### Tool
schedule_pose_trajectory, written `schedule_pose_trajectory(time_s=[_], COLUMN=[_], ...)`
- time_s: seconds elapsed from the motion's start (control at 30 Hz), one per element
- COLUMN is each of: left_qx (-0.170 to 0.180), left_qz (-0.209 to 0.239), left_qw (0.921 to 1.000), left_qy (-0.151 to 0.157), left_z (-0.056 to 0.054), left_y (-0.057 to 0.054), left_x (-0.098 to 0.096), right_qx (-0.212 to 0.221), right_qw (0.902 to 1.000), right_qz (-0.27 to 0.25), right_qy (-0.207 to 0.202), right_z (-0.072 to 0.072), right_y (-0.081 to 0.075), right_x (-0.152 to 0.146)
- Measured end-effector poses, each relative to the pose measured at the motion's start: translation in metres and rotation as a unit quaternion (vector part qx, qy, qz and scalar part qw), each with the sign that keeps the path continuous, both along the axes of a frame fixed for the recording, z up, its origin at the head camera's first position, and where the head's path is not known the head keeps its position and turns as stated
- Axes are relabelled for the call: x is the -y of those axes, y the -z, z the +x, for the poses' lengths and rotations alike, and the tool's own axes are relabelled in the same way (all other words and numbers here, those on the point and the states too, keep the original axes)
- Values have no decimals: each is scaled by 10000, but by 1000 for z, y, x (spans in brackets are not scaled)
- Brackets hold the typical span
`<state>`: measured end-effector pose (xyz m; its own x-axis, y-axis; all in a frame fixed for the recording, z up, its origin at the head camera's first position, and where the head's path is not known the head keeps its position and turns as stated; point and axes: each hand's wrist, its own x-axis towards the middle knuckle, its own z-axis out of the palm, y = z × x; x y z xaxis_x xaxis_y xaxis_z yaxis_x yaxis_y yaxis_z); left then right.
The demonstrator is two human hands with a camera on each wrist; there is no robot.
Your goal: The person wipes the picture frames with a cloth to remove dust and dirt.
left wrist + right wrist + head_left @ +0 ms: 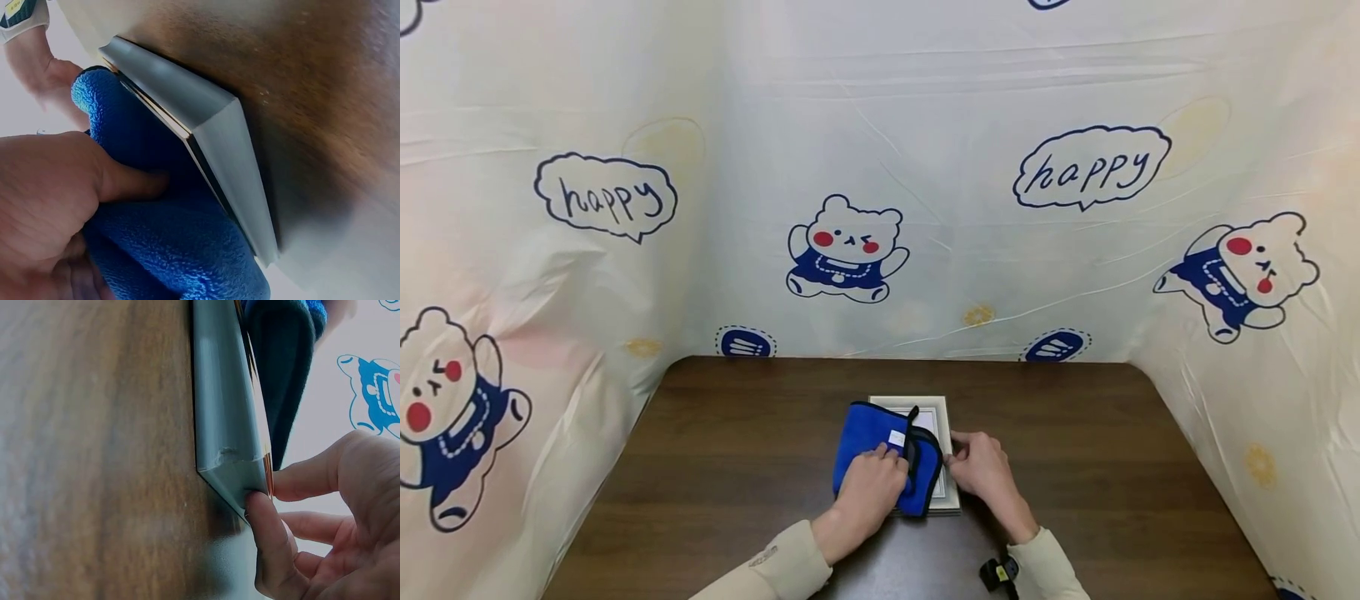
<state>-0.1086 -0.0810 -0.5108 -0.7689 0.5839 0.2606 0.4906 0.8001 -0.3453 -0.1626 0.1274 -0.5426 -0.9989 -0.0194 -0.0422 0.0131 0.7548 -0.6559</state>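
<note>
A pale picture frame [947, 414] lies flat on the table, partly covered by a blue cloth [867, 429] with black edging and a small white tag. My left hand [872, 492] grips the bunched cloth on top of the frame. In the left wrist view, its thumb presses into a fold of the fluffy cloth [187, 250], beside the frame's silvery side [231, 156]. At the frame's right edge, my right hand [983, 467] pinches the border. The right wrist view shows thumb and finger at a corner of the frame [228, 406]. Cloth hides the frame's left part.
The dark wooden table [737, 442] extends around the frame on all sides. A pale curtain [955, 275] printed with bears and lettering encloses its back and sides. A small black device [997, 573] sits at the right wrist.
</note>
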Motion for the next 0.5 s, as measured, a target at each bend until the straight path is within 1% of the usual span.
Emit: schedule_pose_trajectory(time_s=[0.2, 0.33, 0.5], left_qx=[-36, -37, -152], left_qz=[146, 249, 421], left_qw=[9999, 9997, 9990], left_qy=[40, 48, 42], left_z=[1, 1, 1], left_y=[-6, -4, -4], left_x=[8, 12, 17], right_qx=[46, 19, 5], right_qw=[10000, 10000, 10000], right_qz=[-11, 11, -25], right_qy=[-6, -10, -38], right_z=[0, 0, 0], right_y=[1, 1, -1], right_x=[0, 0, -1])
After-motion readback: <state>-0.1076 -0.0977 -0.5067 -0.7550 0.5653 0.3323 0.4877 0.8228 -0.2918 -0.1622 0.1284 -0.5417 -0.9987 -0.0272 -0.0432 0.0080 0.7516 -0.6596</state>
